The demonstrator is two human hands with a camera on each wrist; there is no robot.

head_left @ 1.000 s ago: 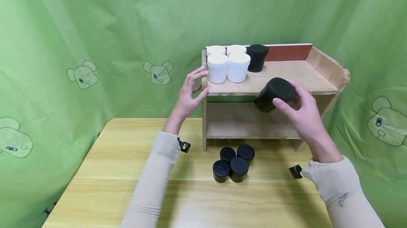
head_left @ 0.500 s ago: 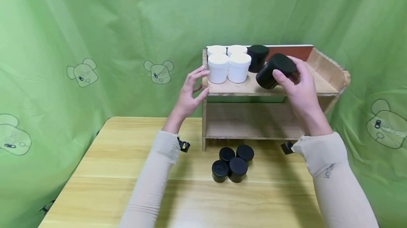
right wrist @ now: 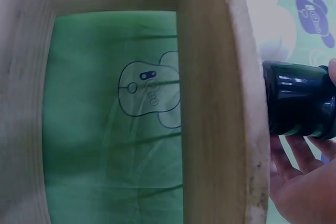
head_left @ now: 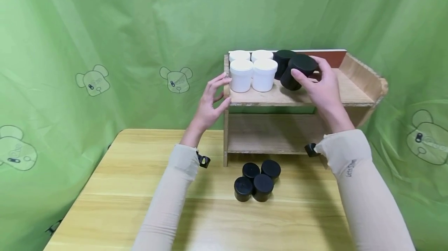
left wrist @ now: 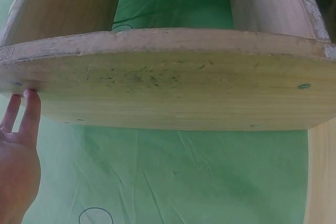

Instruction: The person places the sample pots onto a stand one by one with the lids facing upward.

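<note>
Jar (head_left: pixel 298 71), black, is in the right hand (head_left: pixel 323 88), tilted, its base at or just over the top board of the shelf (head_left: pixel 350 88); whether it touches the wood can't be told. A second ago the jar was lower, out in front of the shelf at mid height; half a second ago it had reached the top board's front edge; now it sits further in, just beside the black jar on the shelf (head_left: pixel 282 61). By my reading it is about to be set down, next in the row, not yet released.

Near to far: worktop (head_left: pixel 122 204), light wood. Four black jars (head_left: pixel 257 181) stand on it in a tight cluster, in front of the shelf's foot, same spot across all frames. Both sleeves reach over the worktop.

Left hand (head_left: pixel 210 101): fingers loosely spread, thumb and fingertips at the shelf's left side panel. The left wrist view shows fingertips (left wrist: pixel 29 100) against the wooden edge; it looks like steadying, nothing held. It has not moved over the second.

Right hand: fingers and thumb curled round the jar's side. Right wrist view shows the jar (right wrist: pixel 299 100) dark and glossy, past the board edge, fingers under it.

Top board, far left: four white jars (head_left: pixel 252 70) in a two-by-two block, with the black one beside them. Lower shelf: nothing visible on it. Behind: green cloth (head_left: pixel 87 49) with bear prints.
</note>
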